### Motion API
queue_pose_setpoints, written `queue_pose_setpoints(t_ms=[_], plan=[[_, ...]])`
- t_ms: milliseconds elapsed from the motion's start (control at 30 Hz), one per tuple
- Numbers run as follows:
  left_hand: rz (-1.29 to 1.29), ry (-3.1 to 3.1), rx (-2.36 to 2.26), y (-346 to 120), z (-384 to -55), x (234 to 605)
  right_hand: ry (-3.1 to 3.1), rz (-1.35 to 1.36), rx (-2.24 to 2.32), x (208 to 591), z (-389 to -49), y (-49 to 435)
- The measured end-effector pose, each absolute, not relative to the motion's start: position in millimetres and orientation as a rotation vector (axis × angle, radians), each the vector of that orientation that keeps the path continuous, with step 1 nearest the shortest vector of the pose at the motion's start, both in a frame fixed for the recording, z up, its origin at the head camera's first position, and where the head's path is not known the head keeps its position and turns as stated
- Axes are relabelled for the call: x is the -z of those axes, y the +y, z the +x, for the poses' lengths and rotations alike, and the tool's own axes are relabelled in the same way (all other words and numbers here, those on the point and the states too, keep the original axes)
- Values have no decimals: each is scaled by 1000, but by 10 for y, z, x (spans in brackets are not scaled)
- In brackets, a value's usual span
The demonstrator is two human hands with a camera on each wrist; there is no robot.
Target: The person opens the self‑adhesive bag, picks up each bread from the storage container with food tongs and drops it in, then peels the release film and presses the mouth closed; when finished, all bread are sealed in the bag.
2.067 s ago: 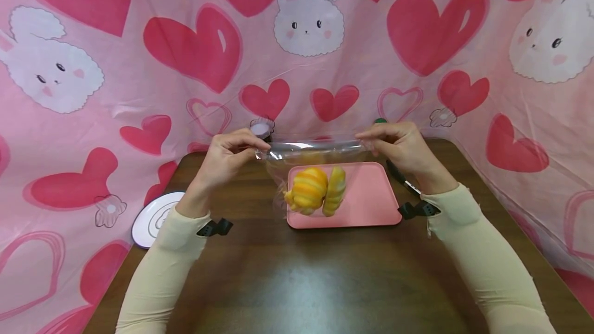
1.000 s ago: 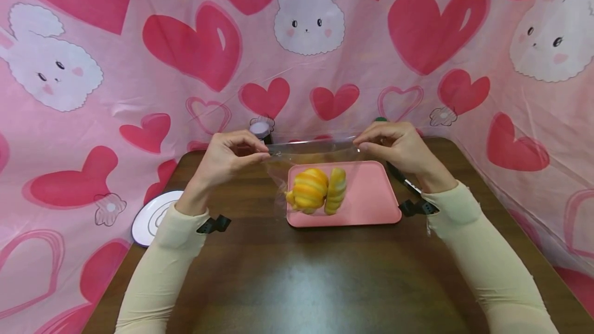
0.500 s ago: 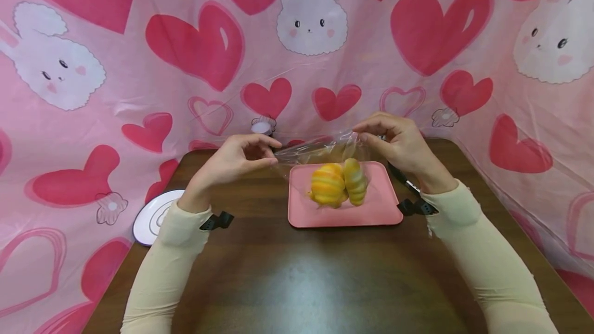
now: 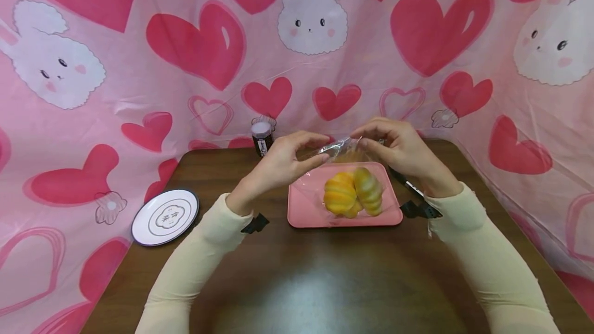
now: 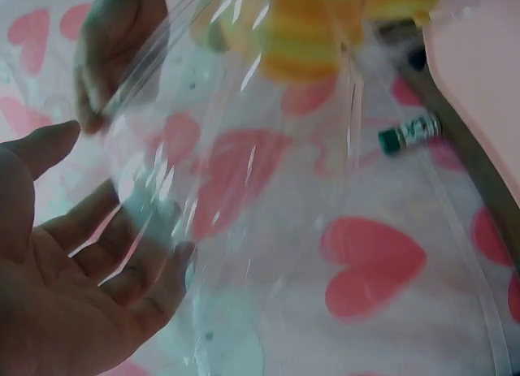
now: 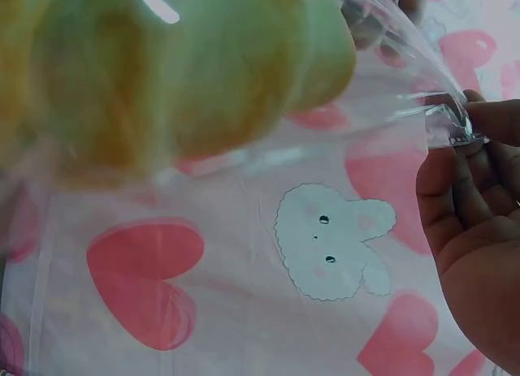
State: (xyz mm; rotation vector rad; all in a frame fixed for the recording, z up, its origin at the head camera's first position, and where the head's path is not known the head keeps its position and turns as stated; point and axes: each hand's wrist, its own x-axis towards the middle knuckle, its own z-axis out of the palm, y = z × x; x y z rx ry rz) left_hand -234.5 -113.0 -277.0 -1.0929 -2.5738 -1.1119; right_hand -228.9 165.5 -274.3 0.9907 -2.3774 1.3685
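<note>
My right hand (image 4: 399, 148) pinches the gathered mouth of a clear plastic bag (image 6: 451, 128) between thumb and fingers. Inside the bag are an orange-and-yellow striped bun (image 4: 340, 195) and a longer, greenish-yellow ridged roll (image 4: 368, 191). In the head view the bag appears over the pink tray (image 4: 301, 215); whether it touches the tray cannot be told. My left hand (image 4: 290, 161) is beside the bag's mouth, thumb and fingers apart. In the left wrist view, the left hand's fingers (image 5: 134, 270) spread beside the film, and whether they touch it is unclear.
A white plate (image 4: 141, 226) with a dark rim lies at the table's left. Behind the left hand stands a dark jar with a pale lid (image 4: 262, 135). A black-handled utensil (image 4: 413, 188) lies right of the tray. A green-capped bottle (image 5: 410, 134) shows in the left wrist view.
My left hand has let go of the bag's left corner and moved right toward the right hand. The bag's mouth is bunched together; the bread inside has shifted right over the tray.
</note>
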Motion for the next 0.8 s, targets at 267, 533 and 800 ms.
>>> queue_pose_setpoints(t_ms=[267, 533, 800], plan=[[-1064, -2604, 1120, -871, -2322, 2790, -2332, 1176, -1268, 2753, -2281, 1604], [-997, -2646, 1131, -884, -2347, 2820, -2371, 1151, -1169, 2743, -2251, 1603], [-954, -2729, 1145, -1166, -2392, 2850, -2396, 1050, -1239, 2729, -2249, 1646]])
